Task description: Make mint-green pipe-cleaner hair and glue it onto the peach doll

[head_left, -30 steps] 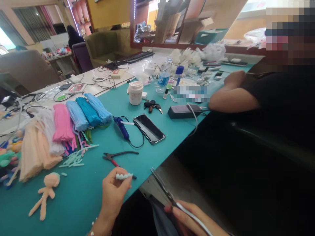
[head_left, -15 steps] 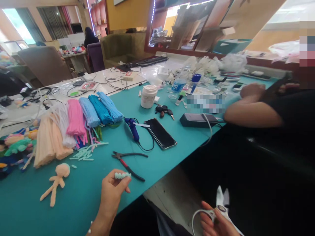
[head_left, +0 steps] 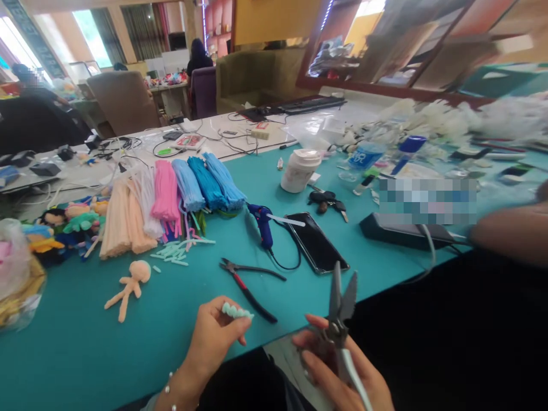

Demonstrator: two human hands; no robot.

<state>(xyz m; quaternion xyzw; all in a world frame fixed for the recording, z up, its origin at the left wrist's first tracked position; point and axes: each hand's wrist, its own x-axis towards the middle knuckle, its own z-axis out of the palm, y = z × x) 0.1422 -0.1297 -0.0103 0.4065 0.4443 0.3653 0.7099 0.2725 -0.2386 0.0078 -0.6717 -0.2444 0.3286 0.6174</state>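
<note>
Between the thumb and fingers of my left hand [head_left: 216, 337] is a short mint-green twisted pipe cleaner piece [head_left: 236, 311]. My right hand [head_left: 338, 365] grips scissors [head_left: 340, 311] by the handles, blades parted and pointing up. Just beyond my left hand lie red-and-black wire cutters [head_left: 246, 285] with their jaws to the left. A peach doll figure [head_left: 131, 287] with a round head rests on the teal table to the left. Cut mint pipe cleaner pieces [head_left: 175, 252] are scattered behind it.
Bundles of pipe cleaners [head_left: 165, 191] stand at the left-middle. A blue glue gun [head_left: 262, 225] lies beside a black phone [head_left: 319, 242]. Behind them are a white cup [head_left: 299, 171] and keys [head_left: 327, 201]. A grey power strip [head_left: 402, 231] sits near another person's arm [head_left: 511, 234].
My right hand has come up and left with the scissors, now closer to the table edge. My left hand still holds the mint piece. The view has swung left.
</note>
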